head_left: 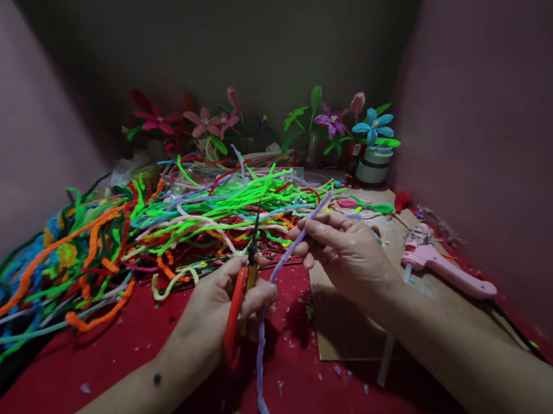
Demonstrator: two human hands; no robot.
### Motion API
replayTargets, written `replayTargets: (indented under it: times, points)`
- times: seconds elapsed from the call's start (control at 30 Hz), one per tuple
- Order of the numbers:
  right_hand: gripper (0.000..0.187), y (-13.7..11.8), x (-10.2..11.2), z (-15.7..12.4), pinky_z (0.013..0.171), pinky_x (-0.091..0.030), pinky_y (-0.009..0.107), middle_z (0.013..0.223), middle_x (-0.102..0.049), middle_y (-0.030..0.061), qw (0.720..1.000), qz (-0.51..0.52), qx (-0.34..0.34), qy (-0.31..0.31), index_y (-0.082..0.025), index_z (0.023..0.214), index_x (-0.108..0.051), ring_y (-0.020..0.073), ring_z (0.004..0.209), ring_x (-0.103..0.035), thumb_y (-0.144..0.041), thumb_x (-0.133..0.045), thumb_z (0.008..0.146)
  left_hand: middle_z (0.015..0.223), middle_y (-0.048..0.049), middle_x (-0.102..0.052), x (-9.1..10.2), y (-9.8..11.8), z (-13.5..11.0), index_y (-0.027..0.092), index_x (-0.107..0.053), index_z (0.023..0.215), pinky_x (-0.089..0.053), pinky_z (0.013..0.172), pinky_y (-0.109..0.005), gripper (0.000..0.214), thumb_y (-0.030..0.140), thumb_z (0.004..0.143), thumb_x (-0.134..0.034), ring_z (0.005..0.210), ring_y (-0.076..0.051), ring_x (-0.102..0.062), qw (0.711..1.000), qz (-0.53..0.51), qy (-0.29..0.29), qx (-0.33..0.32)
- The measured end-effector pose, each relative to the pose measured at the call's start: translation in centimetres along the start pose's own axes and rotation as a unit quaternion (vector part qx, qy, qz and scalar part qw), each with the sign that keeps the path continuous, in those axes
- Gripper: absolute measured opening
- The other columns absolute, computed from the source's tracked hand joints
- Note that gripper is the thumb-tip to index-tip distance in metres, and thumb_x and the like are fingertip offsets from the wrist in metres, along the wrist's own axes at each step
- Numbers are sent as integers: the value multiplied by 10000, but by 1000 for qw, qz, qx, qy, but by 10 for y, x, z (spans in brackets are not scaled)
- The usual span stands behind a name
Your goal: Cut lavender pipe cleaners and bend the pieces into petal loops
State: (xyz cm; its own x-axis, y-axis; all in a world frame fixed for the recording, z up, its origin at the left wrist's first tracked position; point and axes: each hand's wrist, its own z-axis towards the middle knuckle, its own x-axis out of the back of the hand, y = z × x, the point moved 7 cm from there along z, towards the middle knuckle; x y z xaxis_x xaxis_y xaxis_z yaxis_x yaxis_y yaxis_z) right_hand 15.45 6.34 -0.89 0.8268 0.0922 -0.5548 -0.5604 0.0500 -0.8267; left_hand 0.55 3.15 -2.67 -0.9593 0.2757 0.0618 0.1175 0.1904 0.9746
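Note:
A purple pipe cleaner [285, 257] runs between my two hands, and its lower length hangs down over the red cloth. My left hand [234, 293] is closed around scissors [234, 313] with red-orange handles; their dark, narrow blades point up and away and look shut. The pipe cleaner also passes at my left thumb, held against the fingers there. Higher up, my right hand [346, 245] pinches the same pipe cleaner between thumb and fingertips, with its end sticking out past them. Another short purple piece shows just behind the right hand.
A heap of many-coloured pipe cleaners [206, 209] covers the left and back. Pipe-cleaner flowers [372, 126] stand along the wall, one in a white jar [373, 165]. A pink glue gun [445, 267] lies on cardboard [341, 326] at right. Clippings dot the red cloth [180, 407].

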Motion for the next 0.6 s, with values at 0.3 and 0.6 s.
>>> replayTargets:
  times: [0.3, 0.6]
  points:
    - [64, 31, -10, -9, 443, -414, 153, 604, -601, -3, 994, 35, -91, -46, -123, 731, -667, 49, 458, -504, -173, -648, 695, 555, 6, -563, -8, 13, 5, 116, -575, 741, -365, 416, -171, 100, 208, 780, -564, 424, -67, -473, 996, -82, -26, -17]
    - [123, 41, -12, -14, 414, -324, 158, 562, -525, -28, 993, 19, -111, -43, -153, 763, -675, 56, 474, -449, -229, -695, 668, 525, 11, -546, -17, -7, 17, 133, -571, 697, -356, 402, -180, 117, 234, 725, -624, 397, -67, -464, 979, -178, -104, 6]
